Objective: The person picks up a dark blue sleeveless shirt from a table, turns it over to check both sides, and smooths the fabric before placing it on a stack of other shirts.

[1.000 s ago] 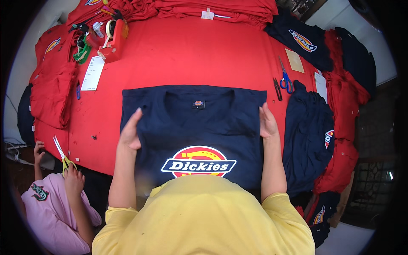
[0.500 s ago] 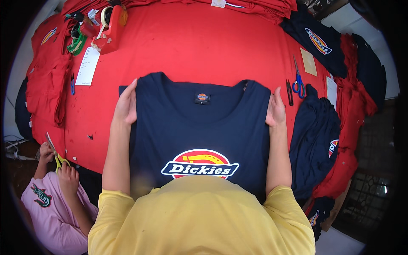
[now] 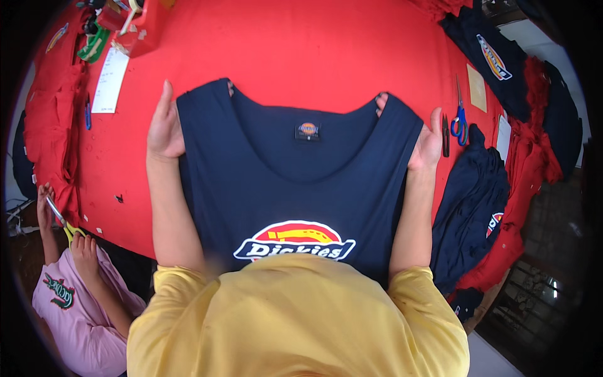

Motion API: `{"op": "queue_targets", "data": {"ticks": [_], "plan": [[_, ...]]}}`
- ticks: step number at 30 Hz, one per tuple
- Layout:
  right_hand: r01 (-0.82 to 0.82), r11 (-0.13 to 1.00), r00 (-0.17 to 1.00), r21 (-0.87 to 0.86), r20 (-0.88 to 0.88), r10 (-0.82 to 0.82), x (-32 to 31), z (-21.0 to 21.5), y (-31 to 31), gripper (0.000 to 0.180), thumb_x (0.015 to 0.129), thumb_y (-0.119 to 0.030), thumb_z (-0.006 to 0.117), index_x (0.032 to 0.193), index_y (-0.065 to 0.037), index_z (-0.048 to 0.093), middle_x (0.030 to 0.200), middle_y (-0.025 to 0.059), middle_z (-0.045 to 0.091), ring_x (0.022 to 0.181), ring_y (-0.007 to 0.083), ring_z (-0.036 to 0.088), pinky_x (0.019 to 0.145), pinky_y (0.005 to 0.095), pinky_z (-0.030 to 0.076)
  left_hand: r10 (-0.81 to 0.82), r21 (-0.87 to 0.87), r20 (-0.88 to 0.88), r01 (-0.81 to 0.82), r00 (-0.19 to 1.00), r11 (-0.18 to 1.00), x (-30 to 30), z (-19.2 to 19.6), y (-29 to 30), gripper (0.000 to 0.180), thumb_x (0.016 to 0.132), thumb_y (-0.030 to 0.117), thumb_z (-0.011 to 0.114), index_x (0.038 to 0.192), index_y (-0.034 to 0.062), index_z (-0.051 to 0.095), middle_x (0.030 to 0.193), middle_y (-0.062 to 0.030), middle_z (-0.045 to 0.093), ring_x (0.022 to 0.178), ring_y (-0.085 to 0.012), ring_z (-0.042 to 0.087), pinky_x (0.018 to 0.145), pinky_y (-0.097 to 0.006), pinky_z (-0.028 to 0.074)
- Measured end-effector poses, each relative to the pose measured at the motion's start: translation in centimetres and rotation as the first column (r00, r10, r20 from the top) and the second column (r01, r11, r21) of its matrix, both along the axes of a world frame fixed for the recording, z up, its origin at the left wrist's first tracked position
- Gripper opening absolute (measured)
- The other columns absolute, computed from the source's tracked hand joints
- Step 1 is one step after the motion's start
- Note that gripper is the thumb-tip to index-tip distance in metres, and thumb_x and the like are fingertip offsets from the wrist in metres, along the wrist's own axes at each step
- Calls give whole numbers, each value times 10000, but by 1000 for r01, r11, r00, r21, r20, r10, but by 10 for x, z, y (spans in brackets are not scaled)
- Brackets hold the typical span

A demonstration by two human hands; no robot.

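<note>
A navy sleeveless top (image 3: pixel 295 198) with a red, yellow and white printed emblem is spread in front of me, neck opening away from my body. My left hand (image 3: pixel 166 132) holds its left shoulder, with fingers passed behind the cloth and the thumb up outside. At the right shoulder my right hand (image 3: pixel 427 147) grips likewise, thumb apart; fingertips of both hands peek out at the neckline edges. A small dark label (image 3: pixel 308 131) sits inside the back neck. My yellow shirt hides the top's lower part.
Red cloth (image 3: pixel 282 50) covers the table. Blue-handled scissors (image 3: pixel 460 119) and thread snips (image 3: pixel 446 135) lie right, beside a crumpled navy garment (image 3: pixel 471 195). Far left are a red tape dispenser (image 3: pixel 141 31) and paper (image 3: pixel 110 81). A person in pink (image 3: pixel 81 308) holds yellow-handled scissors (image 3: pixel 69 229).
Both hands have moved farther apart and lifted the shoulders of the top, stretching the neckline wider. Fingertips now show at the neck opening. The whole view has shifted slightly.
</note>
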State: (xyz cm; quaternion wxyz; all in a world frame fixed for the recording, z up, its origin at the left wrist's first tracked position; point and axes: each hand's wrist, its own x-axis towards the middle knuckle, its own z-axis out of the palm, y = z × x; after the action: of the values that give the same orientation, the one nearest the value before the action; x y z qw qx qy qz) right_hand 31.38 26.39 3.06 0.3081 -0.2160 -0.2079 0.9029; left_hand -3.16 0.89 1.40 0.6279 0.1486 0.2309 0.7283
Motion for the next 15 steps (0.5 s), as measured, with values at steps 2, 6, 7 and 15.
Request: {"op": "queue_targets", "data": {"ticks": [2, 6, 7, 15], "plan": [[63, 997, 997, -53, -34, -65, 1, -3, -3, 994, 927, -665, 296, 1388, 207, 177, 1437, 377, 275, 1359, 470, 296, 1110, 523, 294, 40, -72, -6, -41, 999, 997, 1, -7, -5, 788, 1007, 537, 218, 1433, -126, 194, 1472, -302, 287, 1386, -369, 306, 1152, -444, 261], [-24, 999, 1000, 32, -19, 25, 1, -8, 3, 976, 926, -667, 288, 1390, 188, 216, 1428, 359, 311, 1345, 453, 334, 1106, 508, 315, 30, -68, -46, -33, 998, 997, 4, -5, -6, 772, 1009, 529, 233, 1426, -122, 230, 1465, -286, 313, 1374, -350, 337, 1144, -428, 284], [-76, 995, 997, 65, -8, 76, 3, -10, 8, 966, 928, -668, 275, 1390, 180, 234, 1423, 349, 329, 1339, 444, 351, 1104, 501, 322, 13, -52, -58, -16, 998, 999, 1, -7, -5, 761, 1011, 521, 243, 1422, -120, 245, 1462, -280, 325, 1369, -343, 347, 1141, -423, 292], [-370, 910, 929, 188, 76, 362, 10, -3, 14, 860, 967, -629, 192, 1367, 109, 381, 1353, 270, 475, 1264, 372, 478, 1078, 444, 382, 54, -187, -38, -60, 998, 981, 1, -2, 0, 492, 1006, 334, 421, 1274, -69, 507, 1242, -207, 591, 1153, -293, 582, 1006, -392, 461]]}}
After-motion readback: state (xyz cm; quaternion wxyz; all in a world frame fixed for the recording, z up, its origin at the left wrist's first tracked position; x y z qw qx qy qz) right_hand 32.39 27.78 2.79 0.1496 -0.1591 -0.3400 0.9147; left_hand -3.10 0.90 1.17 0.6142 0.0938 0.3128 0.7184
